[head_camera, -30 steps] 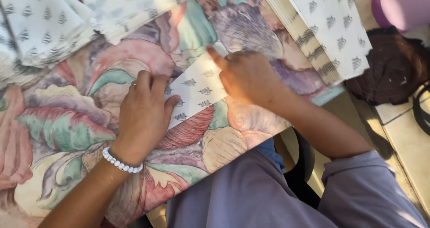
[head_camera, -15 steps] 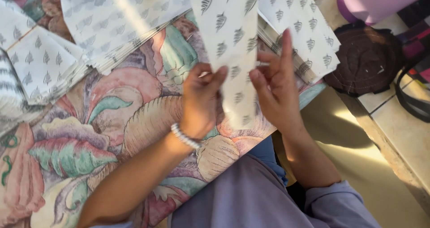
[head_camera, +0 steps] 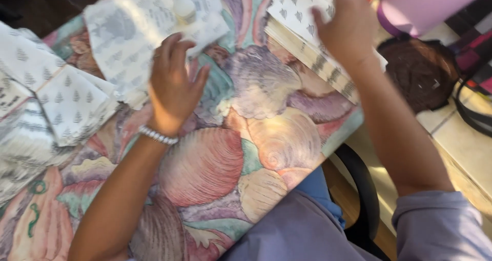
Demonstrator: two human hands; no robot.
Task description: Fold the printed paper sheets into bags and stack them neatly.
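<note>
The left hand (head_camera: 174,86) rests with curled fingers on the edge of a loose printed paper sheet (head_camera: 138,30), pinning it flat on the shell-patterned bench (head_camera: 215,168); it presses rather than grips. The right hand (head_camera: 343,20) lies spread and open on a stack of printed sheets (head_camera: 307,51) at the bench's far edge, steadying it. Folded printed pieces (head_camera: 66,107) lie to the left, a small pale cap (head_camera: 184,7) weighing the loose sheet.

hands parted, right hand (head_camera: 344,22) now on paper stack (head_camera: 307,45)

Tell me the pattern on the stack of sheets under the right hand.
White stack of sheets with small grey tree-like motifs; head view.
</note>
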